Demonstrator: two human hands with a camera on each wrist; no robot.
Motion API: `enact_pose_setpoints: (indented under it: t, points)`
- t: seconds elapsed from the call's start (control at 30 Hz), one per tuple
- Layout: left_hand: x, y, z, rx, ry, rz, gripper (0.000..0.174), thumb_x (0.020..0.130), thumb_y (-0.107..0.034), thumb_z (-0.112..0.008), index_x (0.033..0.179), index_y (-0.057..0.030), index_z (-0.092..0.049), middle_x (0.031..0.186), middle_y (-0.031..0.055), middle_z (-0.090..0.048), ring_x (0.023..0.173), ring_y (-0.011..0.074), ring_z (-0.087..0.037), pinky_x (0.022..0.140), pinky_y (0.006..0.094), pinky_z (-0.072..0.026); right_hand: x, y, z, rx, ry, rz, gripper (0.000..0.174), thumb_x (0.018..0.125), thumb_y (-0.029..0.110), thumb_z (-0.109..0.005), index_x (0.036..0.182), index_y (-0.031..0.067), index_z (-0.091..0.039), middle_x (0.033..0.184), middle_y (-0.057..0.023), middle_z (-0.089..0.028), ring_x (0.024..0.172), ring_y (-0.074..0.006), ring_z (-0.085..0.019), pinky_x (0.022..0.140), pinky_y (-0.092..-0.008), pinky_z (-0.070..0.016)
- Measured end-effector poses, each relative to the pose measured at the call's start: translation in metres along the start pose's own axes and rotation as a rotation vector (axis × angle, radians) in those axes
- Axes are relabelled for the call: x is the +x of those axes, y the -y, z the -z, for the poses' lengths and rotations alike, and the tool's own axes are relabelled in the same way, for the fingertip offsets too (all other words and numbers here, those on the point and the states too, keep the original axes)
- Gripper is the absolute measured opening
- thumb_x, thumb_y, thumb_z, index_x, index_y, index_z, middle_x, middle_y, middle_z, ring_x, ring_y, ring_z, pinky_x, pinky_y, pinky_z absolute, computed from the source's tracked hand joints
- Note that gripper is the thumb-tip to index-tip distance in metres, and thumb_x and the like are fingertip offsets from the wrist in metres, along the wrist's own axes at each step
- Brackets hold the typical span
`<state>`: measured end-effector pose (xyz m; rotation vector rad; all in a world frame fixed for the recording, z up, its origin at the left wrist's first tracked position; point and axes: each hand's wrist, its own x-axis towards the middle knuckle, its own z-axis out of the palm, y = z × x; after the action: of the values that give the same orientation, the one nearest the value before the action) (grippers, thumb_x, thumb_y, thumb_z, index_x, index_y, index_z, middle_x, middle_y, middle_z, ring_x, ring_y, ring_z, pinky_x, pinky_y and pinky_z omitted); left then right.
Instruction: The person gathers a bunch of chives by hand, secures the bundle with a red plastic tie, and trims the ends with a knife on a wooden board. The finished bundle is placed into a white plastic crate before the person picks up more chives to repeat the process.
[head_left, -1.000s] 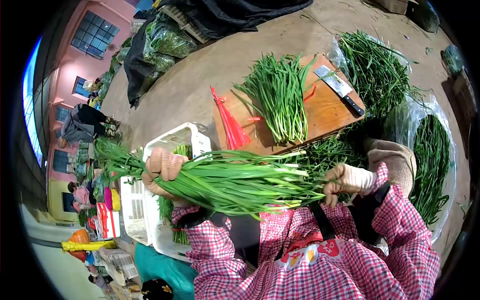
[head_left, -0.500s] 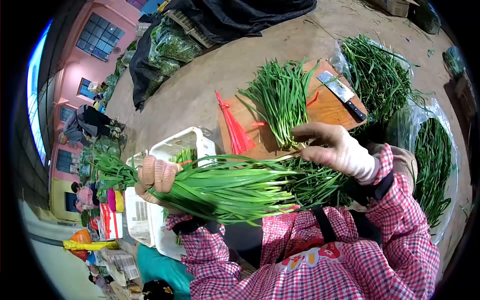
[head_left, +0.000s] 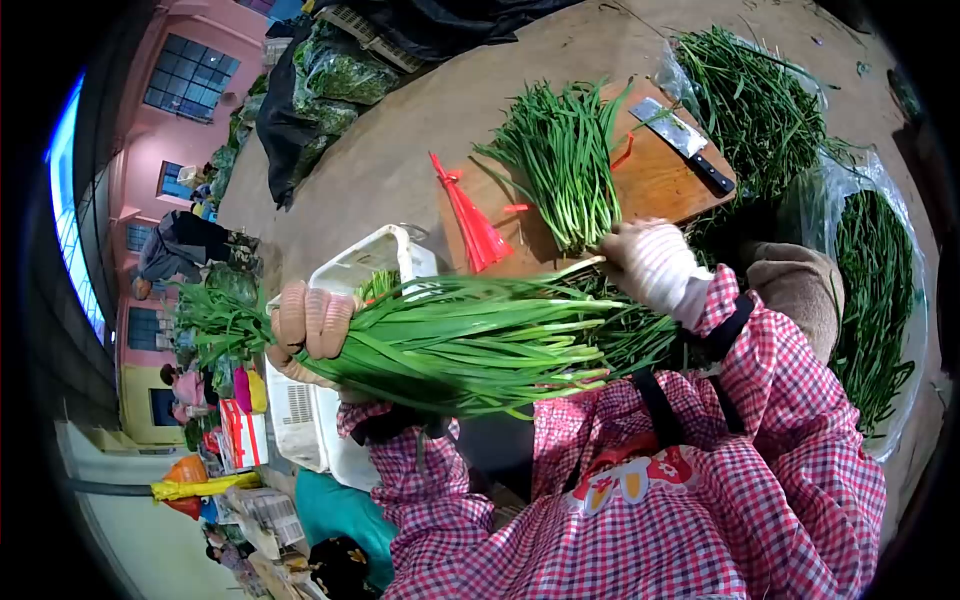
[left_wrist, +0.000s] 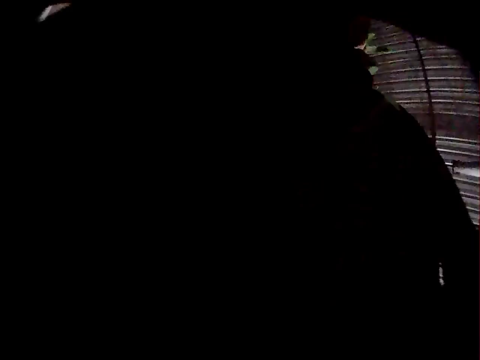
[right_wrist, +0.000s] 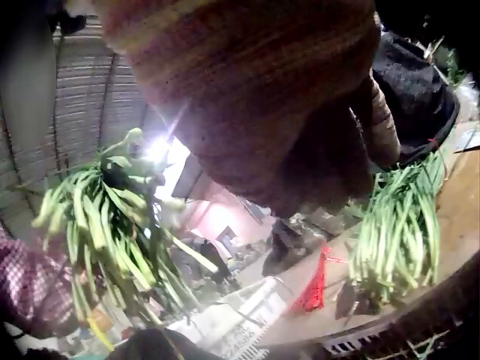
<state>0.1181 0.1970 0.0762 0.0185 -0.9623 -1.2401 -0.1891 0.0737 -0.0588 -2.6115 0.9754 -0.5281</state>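
Observation:
My gloved left hand (head_left: 312, 325) grips a thick bunch of long green stalks (head_left: 470, 335) near its leafy end, the pale cut ends pointing right. Beside those ends, my right hand (head_left: 655, 265) has its fingers curled in and pinches a pale stem that sticks out from the bunch. Just beyond it, a second bunch (head_left: 565, 170) lies on a wooden board (head_left: 655, 185) next to a cleaver (head_left: 680, 140) and red ties (head_left: 470, 225). The right wrist view shows my right hand (right_wrist: 262, 97) large and dark, hiding its fingertips. The left wrist view is almost wholly black.
A white crate (head_left: 360, 262) with bundled stalks stands behind my left hand. Loose greens (head_left: 750, 110) lie in plastic beyond the cleaver, and another bag of greens (head_left: 872, 300) is at the right. Black sheeting (head_left: 440, 28) and people are farther off.
My right hand has lifted from the bunch's lower ends, opened, then moved up and left to its upper edge and closed on a stem. My left hand has kept its grip, shifting slightly.

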Motion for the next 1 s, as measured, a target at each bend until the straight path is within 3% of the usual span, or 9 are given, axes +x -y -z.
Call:
enact_pose_setpoints:
  t: [0.1, 0.27, 0.37, 0.4, 0.47, 0.57, 0.63, 0.77, 1.0]
  points:
    - [0.0, -0.005, 0.0, -0.045, -0.014, -0.006, 0.032, 0.086, -0.013, -0.067, 0.065, -0.0149, -0.043, 0.067, -0.0043, -0.043, 0.056, 0.0069, -0.045, 0.061, 0.023, -0.0445, -0.007, -0.02, 0.008, -0.085, 0.477, -0.231, 0.025, 0.083, 0.02, -0.062, 0.103, 0.0055, -0.066, 0.102, -0.0158, -0.066, 0.094, -0.0358, -0.063, 0.08, -0.0473, -0.0509]
    - [-0.004, 0.001, 0.025, -0.329, 0.081, 0.107, 0.023, 0.085, -0.014, -0.067, 0.074, -0.0178, -0.047, 0.068, -0.0044, -0.048, 0.058, 0.0061, -0.045, 0.067, 0.0245, -0.0459, -0.023, -0.028, -0.007, 1.143, 0.329, 0.008, 0.075, 0.078, 0.005, -0.07, 0.146, 0.0082, -0.039, 0.142, -0.0095, -0.051, 0.129, -0.0181, -0.046, 0.109, -0.0344, -0.0373]
    - [-0.017, 0.008, 0.03, -0.551, -0.272, -0.001, 0.011, 0.085, -0.015, -0.065, 0.083, -0.0155, -0.055, 0.072, -0.0039, -0.053, 0.07, 0.0077, -0.053, 0.076, 0.0262, -0.0475, -0.008, 0.008, 0.002, 1.172, 0.276, 0.222, 0.072, 0.084, 0.012, -0.071, 0.147, 0.0106, -0.036, 0.137, -0.0111, -0.055, 0.125, -0.0162, -0.048, 0.106, -0.0352, -0.0395]
    - [-0.009, -0.008, 0.064, -0.138, 0.161, 0.169, 0.008, 0.087, -0.017, -0.064, 0.089, -0.0133, -0.057, 0.077, -0.002, -0.056, 0.074, 0.0107, -0.056, 0.081, 0.0283, -0.0478, -0.004, 0.017, -0.001, 1.251, 0.328, 0.2, 0.072, 0.085, 0.017, -0.072, 0.147, 0.0087, -0.036, 0.136, -0.0118, -0.054, 0.125, -0.0175, -0.048, 0.105, -0.0361, -0.0396]
    - [-0.043, 0.007, 0.055, -0.152, -0.458, -0.054, 0.024, 0.092, -0.028, -0.06, 0.102, -0.0062, -0.062, 0.094, 0.0055, -0.063, 0.089, 0.02, -0.061, 0.092, 0.0352, -0.0473, -0.004, 0.023, -0.019, 1.333, 0.331, 0.199, 0.075, 0.084, 0.029, -0.074, 0.145, 0.004, -0.037, 0.13, -0.0103, -0.057, 0.122, -0.0196, -0.051, 0.103, -0.0373, -0.0416]
    - [-0.063, -0.005, 0.088, 0.334, -0.774, -0.025, 0.04, 0.098, -0.038, -0.045, 0.114, -0.005, -0.059, 0.111, 0.0108, -0.062, 0.105, 0.0238, -0.058, 0.096, 0.0396, -0.0454, -0.011, 0.034, -0.026, 1.906, 0.517, -0.046, 0.067, 0.084, 0.03, -0.075, 0.138, 0.002, -0.048, 0.118, -0.0043, -0.064, 0.111, -0.0164, -0.058, 0.096, -0.0338, -0.0468]
    - [-0.058, 0.009, 0.071, 0.365, -0.934, -0.004, 0.046, 0.099, -0.039, -0.038, 0.126, -0.0067, -0.055, 0.124, 0.0133, -0.06, 0.113, 0.0252, -0.056, 0.098, 0.042, -0.0447, -0.017, 0.05, -0.003, 1.78, 0.23, -0.076, 0.033, 0.087, 0.017, -0.07, 0.116, 0.0014, -0.066, 0.1, -0.0022, -0.068, 0.089, -0.0089, -0.06, 0.083, -0.0261, -0.0489]
    - [-0.071, 0.01, 0.085, 0.439, -1.162, -0.047, 0.046, 0.099, -0.038, -0.038, 0.126, -0.0045, -0.055, 0.125, 0.015, -0.059, 0.113, 0.0279, -0.056, 0.099, 0.0441, -0.0445, -0.048, 0.017, 0.008, 1.543, 0.395, -0.043, 0.021, 0.087, 0.018, -0.068, 0.098, 0.0009, -0.069, 0.094, -0.0033, -0.068, 0.089, -0.0119, -0.061, 0.085, -0.0287, -0.0485]
    - [-0.076, 0.002, 0.114, 0.485, -1.244, -0.123, 0.044, 0.099, -0.034, -0.04, 0.123, -0.0015, -0.057, 0.124, 0.0173, -0.059, 0.109, 0.0322, -0.059, 0.098, 0.0462, -0.0457, -0.028, -0.026, 0.004, 1.776, 0.074, -0.218, 0.066, 0.09, 0.035, -0.064, 0.137, -0.0052, -0.042, 0.126, -0.0148, -0.059, 0.111, -0.0237, -0.059, 0.099, -0.0371, -0.046]
